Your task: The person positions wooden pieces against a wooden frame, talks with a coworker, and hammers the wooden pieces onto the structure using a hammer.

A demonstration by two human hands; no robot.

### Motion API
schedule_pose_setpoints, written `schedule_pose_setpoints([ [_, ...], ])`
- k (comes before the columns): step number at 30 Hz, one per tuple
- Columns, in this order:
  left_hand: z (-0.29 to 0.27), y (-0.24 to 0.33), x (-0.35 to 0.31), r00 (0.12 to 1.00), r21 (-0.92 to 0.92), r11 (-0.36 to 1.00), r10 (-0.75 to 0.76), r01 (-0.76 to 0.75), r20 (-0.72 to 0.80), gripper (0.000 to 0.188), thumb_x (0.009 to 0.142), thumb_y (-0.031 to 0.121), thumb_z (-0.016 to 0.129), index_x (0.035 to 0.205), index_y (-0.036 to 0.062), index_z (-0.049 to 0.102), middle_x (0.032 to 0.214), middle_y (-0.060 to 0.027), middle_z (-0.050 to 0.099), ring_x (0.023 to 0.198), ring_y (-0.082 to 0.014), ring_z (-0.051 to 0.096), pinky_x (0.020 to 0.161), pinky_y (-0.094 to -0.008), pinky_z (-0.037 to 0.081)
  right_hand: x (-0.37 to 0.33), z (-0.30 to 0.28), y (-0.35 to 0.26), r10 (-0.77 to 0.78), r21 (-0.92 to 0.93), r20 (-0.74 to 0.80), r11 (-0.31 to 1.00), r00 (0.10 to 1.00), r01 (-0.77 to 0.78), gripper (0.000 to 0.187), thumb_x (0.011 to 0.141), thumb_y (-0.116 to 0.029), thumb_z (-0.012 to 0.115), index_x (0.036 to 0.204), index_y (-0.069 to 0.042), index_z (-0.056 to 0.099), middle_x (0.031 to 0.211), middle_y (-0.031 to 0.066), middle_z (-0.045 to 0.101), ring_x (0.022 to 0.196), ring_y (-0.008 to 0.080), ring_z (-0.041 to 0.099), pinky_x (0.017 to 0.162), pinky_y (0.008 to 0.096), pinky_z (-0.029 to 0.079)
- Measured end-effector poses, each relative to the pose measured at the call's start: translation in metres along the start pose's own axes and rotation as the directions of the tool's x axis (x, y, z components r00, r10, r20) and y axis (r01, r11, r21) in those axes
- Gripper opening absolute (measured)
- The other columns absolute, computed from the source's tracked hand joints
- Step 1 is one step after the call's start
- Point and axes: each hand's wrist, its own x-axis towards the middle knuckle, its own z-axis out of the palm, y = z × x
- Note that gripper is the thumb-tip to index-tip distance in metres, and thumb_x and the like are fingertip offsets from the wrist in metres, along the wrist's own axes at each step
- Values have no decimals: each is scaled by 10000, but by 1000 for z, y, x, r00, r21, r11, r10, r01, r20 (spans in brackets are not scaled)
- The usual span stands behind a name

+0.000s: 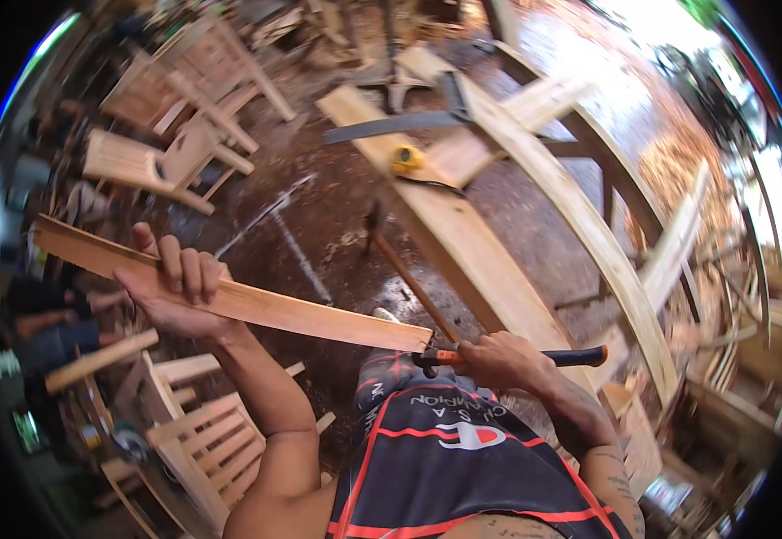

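Not gonna lie, the bit that worries me is that thin wooden slat (319, 314) having nothing solid under it. It's up in the air, and the left hand (175, 287) is wrapped round it a good way back from the tip, so a hard knock would probably make that end whip or split. The head of the hammer (566, 358) sits right at the tip, over the person's lap — if it slipped off, I reckon a thigh would catch it. The ragged lower edge by the far left end looks like splinter country for a bare palm too.

As for where stuff is: the slat runs from well left of the left hand, through its curled fingers, to just short of the right hand (503, 359), which is clenched on the hammer's handle. Hands well apart — the slat's free stretch and the hammer head fill the gap. From here that tip shows just left of the thick plank's (476, 247) left edge; a yellow tape measure (406, 160) rests toward the plank's far end. Can't make out the small dark bit at the tip.
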Motion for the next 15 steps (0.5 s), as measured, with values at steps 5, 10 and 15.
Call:
schedule_pose_setpoints([
  [5,-30,87,-30,947,336,918,277,-211,-165,730,1006,658,421,1449,79,411,599,6,331,412,-95,252,374,-255,264,116,-37,-81,-74,-161,93,983,993,89,338,966,-348,596,1098,-53,695,1004,227,723,962,402,707,826,500,558],
  [10,-69,152,-50,914,467,834,388,-294,-116,759,1002,661,423,1471,66,389,604,-11,342,422,-103,270,385,-270,251,207,-61,-152,-249,-327,203,894,947,306,279,922,-246,617,1118,-82,729,966,186,738,929,385,714,799,505,564],
  [15,-91,212,-60,859,495,759,510,-422,-49,792,1019,630,428,1517,23,324,617,-12,360,434,-104,299,397,-262,283,268,-81,-216,-357,-336,297,829,886,447,289,922,-281,615,1012,-50,764,954,225,733,937,405,710,823,504,559],
])
